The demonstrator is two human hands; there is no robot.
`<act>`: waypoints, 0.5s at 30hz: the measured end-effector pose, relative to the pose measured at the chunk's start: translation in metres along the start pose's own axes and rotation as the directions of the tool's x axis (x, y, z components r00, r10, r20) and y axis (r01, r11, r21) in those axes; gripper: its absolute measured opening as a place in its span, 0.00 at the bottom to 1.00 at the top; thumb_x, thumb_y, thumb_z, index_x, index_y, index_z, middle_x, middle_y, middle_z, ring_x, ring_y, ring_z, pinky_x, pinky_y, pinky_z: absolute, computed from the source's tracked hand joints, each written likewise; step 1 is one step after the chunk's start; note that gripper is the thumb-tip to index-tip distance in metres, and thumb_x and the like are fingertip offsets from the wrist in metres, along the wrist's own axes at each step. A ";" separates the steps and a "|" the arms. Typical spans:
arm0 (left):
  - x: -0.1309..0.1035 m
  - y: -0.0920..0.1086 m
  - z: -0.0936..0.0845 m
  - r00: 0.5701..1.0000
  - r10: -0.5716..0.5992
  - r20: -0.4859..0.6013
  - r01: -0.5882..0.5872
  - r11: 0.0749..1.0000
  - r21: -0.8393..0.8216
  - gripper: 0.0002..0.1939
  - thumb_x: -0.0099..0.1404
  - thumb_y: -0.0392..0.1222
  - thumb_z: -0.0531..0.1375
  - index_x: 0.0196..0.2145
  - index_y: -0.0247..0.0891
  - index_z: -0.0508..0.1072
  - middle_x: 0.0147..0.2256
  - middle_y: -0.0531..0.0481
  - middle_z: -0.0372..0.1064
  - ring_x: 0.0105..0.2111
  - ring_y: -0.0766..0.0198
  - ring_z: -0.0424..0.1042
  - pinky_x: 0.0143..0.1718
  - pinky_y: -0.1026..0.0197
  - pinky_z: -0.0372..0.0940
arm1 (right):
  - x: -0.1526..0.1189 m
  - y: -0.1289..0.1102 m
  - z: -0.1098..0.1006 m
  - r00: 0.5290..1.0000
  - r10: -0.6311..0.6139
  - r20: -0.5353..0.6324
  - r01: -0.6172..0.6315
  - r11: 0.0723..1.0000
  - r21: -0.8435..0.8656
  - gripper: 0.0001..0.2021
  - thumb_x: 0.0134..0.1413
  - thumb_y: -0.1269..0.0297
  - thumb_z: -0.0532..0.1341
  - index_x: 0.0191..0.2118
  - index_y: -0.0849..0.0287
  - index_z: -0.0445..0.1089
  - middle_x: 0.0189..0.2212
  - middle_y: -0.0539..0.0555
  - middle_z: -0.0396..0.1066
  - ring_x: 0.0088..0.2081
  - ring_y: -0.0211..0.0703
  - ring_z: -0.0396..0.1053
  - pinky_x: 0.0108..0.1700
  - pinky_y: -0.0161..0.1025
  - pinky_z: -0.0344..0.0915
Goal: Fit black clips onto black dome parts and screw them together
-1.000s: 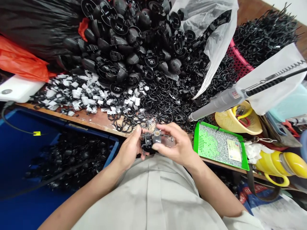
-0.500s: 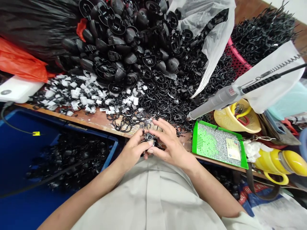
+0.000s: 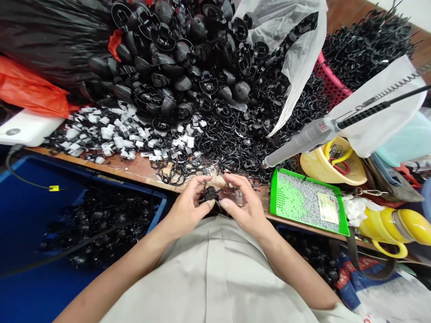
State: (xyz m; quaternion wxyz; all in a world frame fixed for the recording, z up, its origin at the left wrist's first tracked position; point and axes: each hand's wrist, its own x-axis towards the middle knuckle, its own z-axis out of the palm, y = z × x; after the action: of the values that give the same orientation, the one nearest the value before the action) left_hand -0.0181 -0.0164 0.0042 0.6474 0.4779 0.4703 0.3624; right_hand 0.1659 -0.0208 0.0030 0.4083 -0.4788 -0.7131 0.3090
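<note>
- Fingers (image 3: 198,181) of the left hand (image 3: 183,211), in the head view, grip a small black plastic assembly (image 3: 209,194), the thumb on its near side.
- Right hand (image 3: 249,207): fingers curved and wide apart from the thumb, facing the assembly; whether the thumb tip touches it I cannot tell.
- The assembly sits between the two sets of fingers, at the near edge of the wooden worktable (image 3: 263,194); its finer details are too dark to read.
- Just beyond the fingertips, a tangle of thin black plastic parts (image 3: 235,141) covers the tabletop.
- Beyond the left fingers and further left, small white-and-black pieces (image 3: 117,141) lie in a heap.
- Farther past both hands rises a pile of black ribbed shells (image 3: 183,83).
- Beyond and right of the right fingers, a grey electric screwdriver (image 3: 303,144) hangs tilted from a coiled spring (image 3: 395,87), its tip near the green tray.
- To the right of the right fingers, that green tray (image 3: 274,193) holds tiny metallic pieces (image 3: 298,197) and a card (image 3: 327,208).
- Past the tray from those fingers lie a pale yellow basket (image 3: 311,168) and a yellow flask (image 3: 384,226).
- Left of the left fingers and lower, a blue bin (image 3: 30,269) contains glossy black parts (image 3: 101,224).
</note>
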 end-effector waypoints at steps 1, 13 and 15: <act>-0.001 -0.001 0.002 0.998 0.059 0.010 -0.059 0.996 0.064 0.26 0.58 0.35 0.62 0.54 0.42 0.63 0.48 0.45 0.71 0.47 0.59 0.72 0.46 0.60 0.68 | 0.000 0.000 -0.001 0.999 0.020 -0.036 -0.019 0.999 0.030 0.17 0.59 0.61 0.61 0.53 0.54 0.66 0.47 0.58 0.69 0.50 0.46 0.68 0.51 0.47 0.67; -0.003 -0.005 0.002 0.940 0.339 0.022 -0.332 0.904 0.267 0.26 0.62 0.34 0.60 0.57 0.44 0.63 0.53 0.45 0.68 0.54 0.57 0.68 0.57 0.52 0.60 | -0.001 -0.011 -0.016 0.982 -0.179 0.066 0.183 0.981 -0.064 0.16 0.54 0.61 0.66 0.48 0.55 0.68 0.41 0.58 0.72 0.44 0.47 0.70 0.45 0.47 0.70; -0.005 -0.005 0.002 0.928 0.373 0.015 -0.358 0.878 0.319 0.22 0.61 0.34 0.61 0.53 0.45 0.66 0.50 0.46 0.70 0.51 0.58 0.70 0.54 0.55 0.63 | 0.001 -0.011 -0.013 0.969 -0.240 0.065 0.246 0.963 -0.110 0.11 0.57 0.63 0.64 0.46 0.55 0.68 0.39 0.57 0.72 0.42 0.45 0.71 0.44 0.46 0.71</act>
State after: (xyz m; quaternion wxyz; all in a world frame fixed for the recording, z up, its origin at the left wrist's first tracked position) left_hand -0.0178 -0.0224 0.0011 0.4713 0.6468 0.4384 0.4090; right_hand 0.1718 -0.0228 0.0190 0.3962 -0.4028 -0.7935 0.2262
